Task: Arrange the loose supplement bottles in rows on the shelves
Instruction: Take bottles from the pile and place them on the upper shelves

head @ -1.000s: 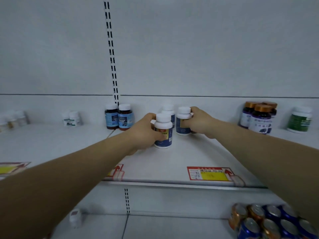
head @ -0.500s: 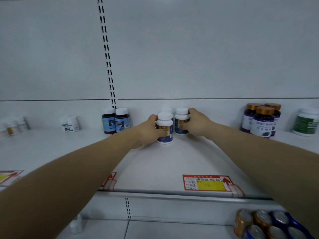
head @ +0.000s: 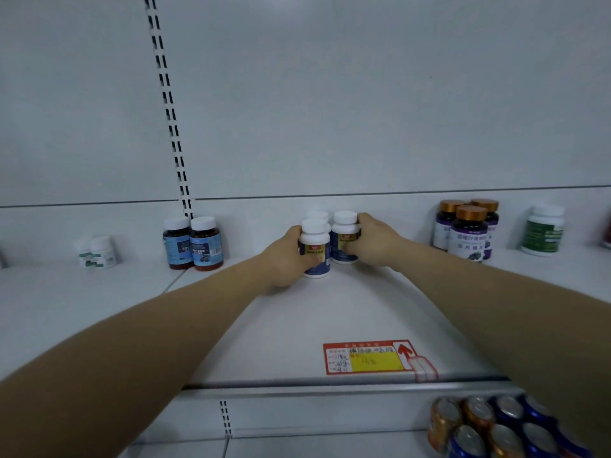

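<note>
Three white bottles with blue labels and white caps stand close together near the back of the white shelf [head: 297,328]. My left hand [head: 286,259] grips the front bottle [head: 315,241] from its left side. My right hand [head: 375,241] grips the bottle beside it [head: 344,233] from the right. Only the cap of a third bottle [head: 317,215] shows behind them. The two held bottles stand upright on the shelf, nearly touching.
Two brown bottles with blue labels [head: 193,242] stand to the left, small white bottles [head: 97,252] farther left. Purple bottles with gold caps [head: 468,231] and a green-labelled bottle [head: 544,233] stand to the right. A red and yellow price tag [head: 368,357] sits at the shelf front; cans [head: 496,428] fill the shelf below.
Both hands have pushed their bottles back toward the rear wall and closer together. The front bottle now stands right in front of the third one.
</note>
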A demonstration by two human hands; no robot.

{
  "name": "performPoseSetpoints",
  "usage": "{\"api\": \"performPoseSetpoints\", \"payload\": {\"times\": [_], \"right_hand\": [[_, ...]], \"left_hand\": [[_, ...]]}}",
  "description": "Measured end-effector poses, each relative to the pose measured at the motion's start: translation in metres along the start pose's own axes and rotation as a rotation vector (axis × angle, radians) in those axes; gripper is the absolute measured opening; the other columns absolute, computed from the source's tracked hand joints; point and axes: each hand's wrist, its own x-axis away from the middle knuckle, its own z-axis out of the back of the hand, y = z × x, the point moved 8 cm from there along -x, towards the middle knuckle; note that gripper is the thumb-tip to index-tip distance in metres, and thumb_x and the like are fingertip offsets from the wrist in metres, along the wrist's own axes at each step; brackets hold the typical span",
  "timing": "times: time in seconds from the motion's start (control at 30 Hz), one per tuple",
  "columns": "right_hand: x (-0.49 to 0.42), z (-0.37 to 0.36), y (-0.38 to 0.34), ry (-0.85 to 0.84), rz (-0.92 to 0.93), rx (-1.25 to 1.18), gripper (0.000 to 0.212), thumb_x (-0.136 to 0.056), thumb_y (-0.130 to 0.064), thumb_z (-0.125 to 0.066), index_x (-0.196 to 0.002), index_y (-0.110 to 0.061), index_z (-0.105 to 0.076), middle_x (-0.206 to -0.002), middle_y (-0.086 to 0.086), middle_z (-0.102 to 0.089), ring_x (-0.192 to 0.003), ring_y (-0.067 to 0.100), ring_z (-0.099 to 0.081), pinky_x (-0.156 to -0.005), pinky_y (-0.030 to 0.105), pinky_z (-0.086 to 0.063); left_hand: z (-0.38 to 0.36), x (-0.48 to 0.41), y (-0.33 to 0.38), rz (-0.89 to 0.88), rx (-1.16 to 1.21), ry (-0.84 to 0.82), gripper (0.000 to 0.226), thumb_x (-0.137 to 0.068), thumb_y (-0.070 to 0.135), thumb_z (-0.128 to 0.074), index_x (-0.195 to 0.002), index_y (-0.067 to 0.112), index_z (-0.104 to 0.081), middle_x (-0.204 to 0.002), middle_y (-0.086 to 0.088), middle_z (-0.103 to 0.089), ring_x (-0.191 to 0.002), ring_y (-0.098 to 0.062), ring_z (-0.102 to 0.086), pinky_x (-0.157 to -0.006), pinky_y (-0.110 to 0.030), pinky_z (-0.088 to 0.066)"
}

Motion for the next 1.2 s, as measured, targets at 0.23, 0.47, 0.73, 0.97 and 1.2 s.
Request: {"api": "performPoseSetpoints", "payload": {"times": [0.23,0.47,0.73,0.97,1.2], "right_hand": [[-0.003,0.014,-0.008,-0.026,0.018,0.078,0.055,-0.085,-0.029,-0.062,-0.13,-0.007,-0.04,-0.126,0.012,-0.052,-0.102,0.025,-0.051,-0.077,0.028,-0.038],[-0.008,0.025,-0.089,-0.009,0.251,0.174,0.073,-0.091,-0.042,-0.057,-0.15,-0.018,-0.023,-0.151,0.009,-0.03,-0.135,0.027,-0.034,-0.103,0.031,-0.032],[0.045,-0.063,-0.235,-0.191,0.493,0.298,0.069,-0.092,-0.047,-0.054,-0.149,-0.017,-0.028,-0.154,0.007,-0.029,-0.138,0.025,-0.031,-0.104,0.03,-0.03],[0.143,-0.187,-0.426,-0.258,0.754,0.224,0.067,-0.09,-0.05,-0.054,-0.147,-0.02,-0.032,-0.153,0.004,-0.033,-0.136,0.025,-0.034,-0.102,0.031,-0.032],[0.266,-0.336,-0.574,-0.481,1.012,0.059,0.061,-0.092,-0.047,-0.054,-0.145,-0.023,-0.035,-0.149,0.003,-0.038,-0.133,0.023,-0.039,-0.108,0.036,-0.034]], "left_hand": [[0.008,0.011,0.0,0.093,-0.041,-0.083,0.079,-0.087,0.036,-0.064,-0.148,0.03,-0.015,-0.138,0.005,-0.041,-0.12,-0.017,-0.044,-0.095,-0.028,-0.035],[0.066,0.062,-0.005,0.17,-0.228,0.02,0.075,-0.087,0.05,-0.058,-0.149,0.03,-0.019,-0.154,0.004,-0.026,-0.132,-0.016,-0.038,-0.099,-0.024,-0.031],[0.166,0.186,-0.052,0.266,-0.615,0.115,0.065,-0.091,0.05,-0.051,-0.147,0.029,-0.026,-0.153,0.003,-0.03,-0.132,-0.018,-0.039,-0.103,-0.027,-0.029],[0.28,0.348,-0.157,0.456,-0.651,0.207,0.063,-0.09,0.053,-0.051,-0.145,0.031,-0.03,-0.153,0.007,-0.029,-0.135,-0.015,-0.034,-0.107,-0.028,-0.027],[0.355,0.497,-0.29,0.716,-0.615,0.203,0.063,-0.09,0.046,-0.056,-0.144,0.027,-0.032,-0.148,0.0,-0.039,-0.129,-0.02,-0.043,-0.105,-0.032,-0.037]]}}
